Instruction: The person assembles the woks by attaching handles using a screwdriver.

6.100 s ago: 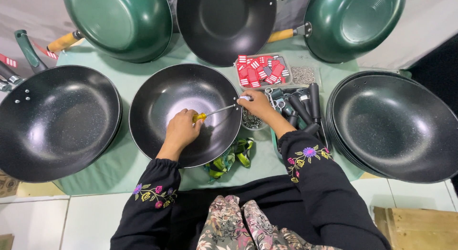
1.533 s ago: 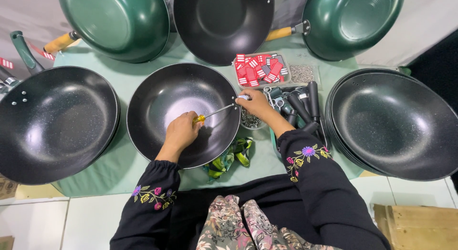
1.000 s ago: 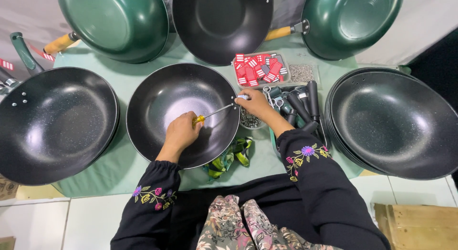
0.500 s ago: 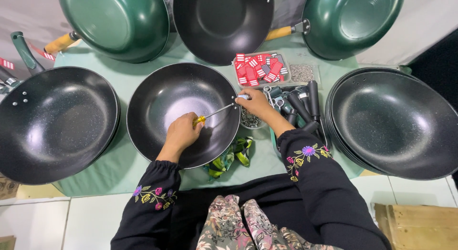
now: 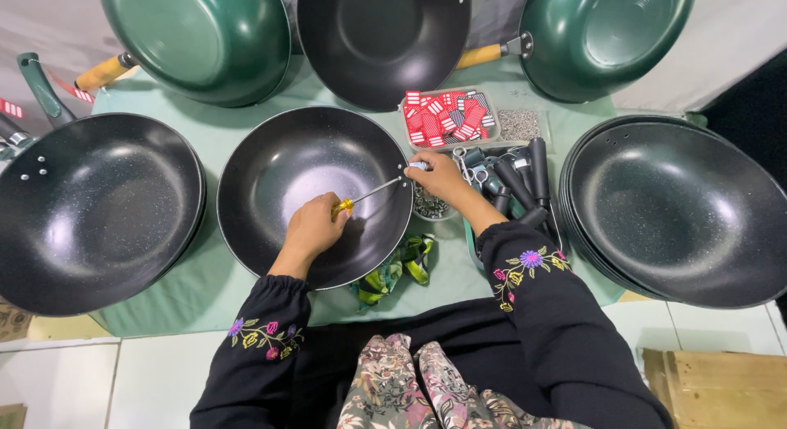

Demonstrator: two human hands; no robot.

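Observation:
A black wok pan point(image 5: 270, 171) sits in front of me on the green cloth. My left hand point(image 5: 316, 226) rests inside it, closed around a yellow-handled screwdriver point(image 5: 365, 196) whose shaft reaches to the pan's right rim. My right hand point(image 5: 438, 173) pinches a small metal fitting at that rim, just where the screwdriver tip meets it.
A black pan point(image 5: 90, 208) lies at left and a stack of black pans point(image 5: 680, 208) at right. Green pans point(image 5: 201, 36) point(image 5: 607, 31) and a black one point(image 5: 381, 36) lean at the back. A tray of red tags point(image 5: 447, 118), black handles point(image 5: 525, 179), a dish of screws point(image 5: 428, 206) and a green rag point(image 5: 393, 269) are nearby.
Almost nothing differs: both hands stay at the pan's right rim with the screwdriver in place, apart from slight shifts of the view.

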